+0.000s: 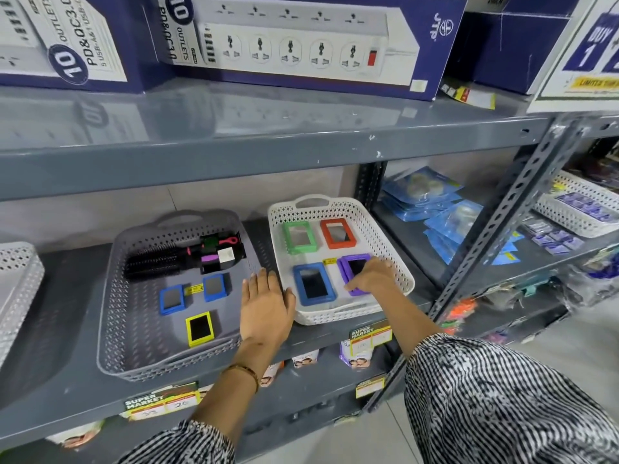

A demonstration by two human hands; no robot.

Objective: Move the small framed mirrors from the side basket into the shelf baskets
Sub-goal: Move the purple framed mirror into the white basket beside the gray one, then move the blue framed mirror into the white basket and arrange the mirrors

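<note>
A white basket [398, 262] on the shelf holds a green-framed mirror [299, 236], a red-framed mirror [337, 233], a blue-framed mirror [314, 284] and a purple-framed mirror [353, 265]. My right hand [370, 274] lies on the purple mirror with fingers curled around its edge. My left hand [265, 304] rests flat, fingers apart, on the shelf between the two baskets. To the left, a grey basket [114, 316] holds two small blue-framed mirrors [172, 299] [215, 287], a yellow-framed mirror [200, 328] and a black hairbrush [157, 262].
Large power-strip boxes [294, 41] stand on the shelf above. Blue blister packs [435, 209] lie right of the white basket, behind a slanted metal post [495, 222]. Another white basket [582, 212] is at far right, and a white basket edge [20, 276] at far left.
</note>
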